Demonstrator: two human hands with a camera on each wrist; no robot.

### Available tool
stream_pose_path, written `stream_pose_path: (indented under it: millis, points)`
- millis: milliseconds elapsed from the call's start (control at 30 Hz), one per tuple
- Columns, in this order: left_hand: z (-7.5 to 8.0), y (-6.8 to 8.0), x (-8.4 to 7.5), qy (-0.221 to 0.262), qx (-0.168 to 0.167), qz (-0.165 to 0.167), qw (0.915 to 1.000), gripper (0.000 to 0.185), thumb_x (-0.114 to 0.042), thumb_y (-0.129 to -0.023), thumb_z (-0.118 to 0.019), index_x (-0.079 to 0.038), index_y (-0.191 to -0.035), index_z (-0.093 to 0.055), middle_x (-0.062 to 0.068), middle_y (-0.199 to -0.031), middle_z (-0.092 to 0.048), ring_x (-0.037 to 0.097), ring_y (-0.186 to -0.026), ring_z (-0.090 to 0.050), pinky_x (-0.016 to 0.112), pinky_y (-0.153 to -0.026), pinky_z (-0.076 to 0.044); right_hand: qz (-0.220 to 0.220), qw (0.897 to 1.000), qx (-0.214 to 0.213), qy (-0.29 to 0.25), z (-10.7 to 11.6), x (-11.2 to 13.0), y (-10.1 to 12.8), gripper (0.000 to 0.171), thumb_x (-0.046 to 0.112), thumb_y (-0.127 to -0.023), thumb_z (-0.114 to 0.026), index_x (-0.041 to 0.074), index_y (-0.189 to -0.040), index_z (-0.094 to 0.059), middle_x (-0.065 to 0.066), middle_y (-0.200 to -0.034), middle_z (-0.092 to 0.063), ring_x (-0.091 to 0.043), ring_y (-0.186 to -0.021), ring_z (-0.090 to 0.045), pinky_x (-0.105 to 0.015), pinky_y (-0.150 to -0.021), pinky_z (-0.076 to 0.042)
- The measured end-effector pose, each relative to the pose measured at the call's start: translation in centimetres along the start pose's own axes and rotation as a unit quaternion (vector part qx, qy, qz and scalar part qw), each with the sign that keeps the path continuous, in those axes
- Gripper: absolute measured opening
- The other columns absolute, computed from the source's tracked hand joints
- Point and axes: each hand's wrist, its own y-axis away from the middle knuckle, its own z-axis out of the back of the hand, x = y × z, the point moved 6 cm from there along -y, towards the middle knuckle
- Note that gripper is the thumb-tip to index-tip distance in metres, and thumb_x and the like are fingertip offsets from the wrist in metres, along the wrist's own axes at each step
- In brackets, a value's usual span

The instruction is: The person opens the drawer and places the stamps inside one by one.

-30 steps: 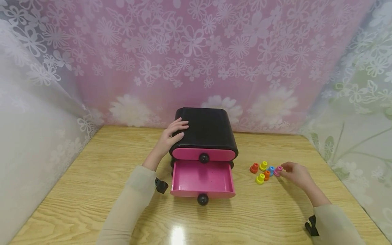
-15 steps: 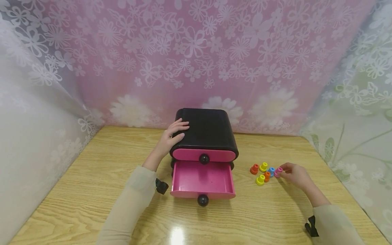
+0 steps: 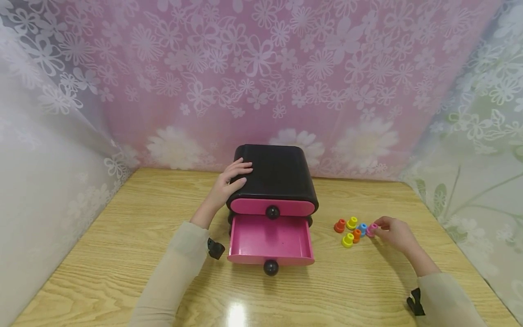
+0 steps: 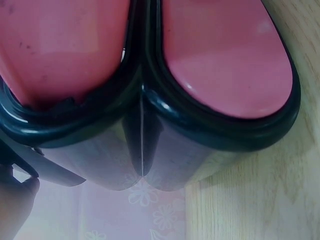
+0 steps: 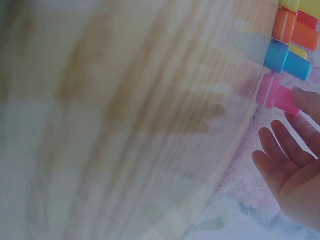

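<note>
Drawer of black-and-pink plastic chest [image 3: 270, 238] pulled out, inside bare. Left hand [image 3: 229, 181] flat on chest top; right hand [image 3: 392, 231] pinches small pink plastic peg [image 3: 371, 229], at 3 o'clock of chest on wooden table [image 3: 122, 254].

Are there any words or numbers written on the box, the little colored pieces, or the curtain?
None: nothing readable shows in any view.
Black and pink drawer box: plain, no label.
Open bottom drawer: plain pink inside.
Small colored pieces, including the pink piece at the right hand: no visible marks, though small.
Curtain: only flower patterns.
</note>
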Motion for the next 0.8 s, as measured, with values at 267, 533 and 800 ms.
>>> stream_pose_path:
  millis: [267,533,800]
  points:
    - [0.0,0.0,0.0,-0.001,0.001,0.002,1.0000,0.031,0.010,-0.084,-0.044,0.017,-0.113,-0.049,0.029,-0.127,-0.040,0.036,-0.129,-0.016,0.046,-0.104,-0.013,0.006,0.999,-0.039,0.004,0.9,0.5,0.7,0.031,0.022,-0.084,-0.060,-0.007,-0.093,-0.060,-0.026,-0.093,-0.060,-0.044,-0.089,-0.053,-0.052,-0.071,-0.045]
    - [0.3,0.0,2.4,0.000,-0.001,-0.012,0.9999,0.031,-0.002,-0.087,-0.048,0.010,-0.115,-0.052,0.022,-0.128,-0.042,0.024,-0.131,-0.018,0.043,-0.104,-0.013,0.033,0.995,-0.096,-0.011,2.1,2.3,1.9,0.027,0.018,-0.084,-0.061,-0.008,-0.093,-0.061,-0.024,-0.090,-0.061,-0.044,-0.087,-0.053,-0.053,-0.070,-0.044]
    - [0.1,0.0,0.6,0.005,-0.003,-0.009,0.9999,0.030,0.009,-0.084,-0.045,0.017,-0.113,-0.050,0.030,-0.126,-0.040,0.036,-0.129,-0.016,0.046,-0.104,-0.012,0.047,0.991,-0.124,-0.031,2.5,4.5,3.3,0.025,0.018,-0.083,-0.062,-0.004,-0.093,-0.061,-0.020,-0.089,-0.062,-0.041,-0.086,-0.056,-0.052,-0.073,-0.045]
